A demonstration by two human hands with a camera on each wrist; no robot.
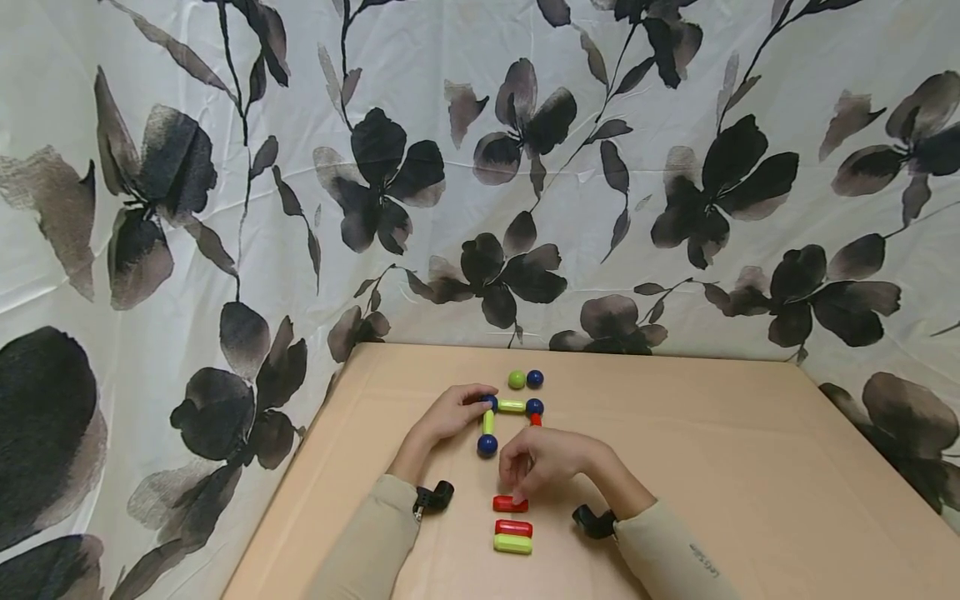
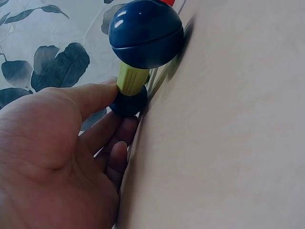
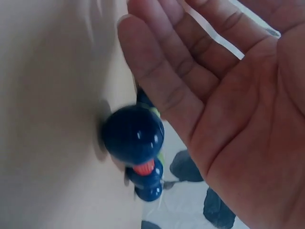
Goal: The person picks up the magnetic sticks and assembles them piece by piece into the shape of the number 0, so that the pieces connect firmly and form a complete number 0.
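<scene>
- Floral cloth [image 1: 420, 275] hangs behind a pale tan table [image 1: 697, 450], on which blue balls and coloured rods lie.
- Head view, frame: the joined frame [image 1: 507, 406] is open on its near side. Left hand [image 1: 447, 414] has its fingertips at the corner ball [image 1: 490, 403], far left. From there a yellow-green crossing rod [image 1: 517, 407] runs right to another blue ball [image 1: 534, 407], and a side rod [image 1: 488, 423] comes nearward to the near-left ball [image 1: 487, 446].
- Head view, loose pieces: the nearest red rod to the frame, the upper red rod [image 1: 506, 504], lies right at the fingertips of the right hand [image 1: 551, 458], clearly the nearer hand. Its long axis runs left to right, parallel to the crossing rod and square to the side rod, apart from the frame's open side. Whether those fingers pinch it or only touch it, I cannot tell. Nearer lie the lower red rod [image 1: 513, 527] and a yellow-green rod [image 1: 513, 545], aligned the same way.
- Left wrist view: thumb and fingers pinch the corner ball where the side rod meets it (the near-left ball looms in front).
- Right wrist view: fingers extend past the near-right ball [image 3: 133, 134], joined to a red side rod [image 3: 144, 167]; no loose rod shows.
</scene>
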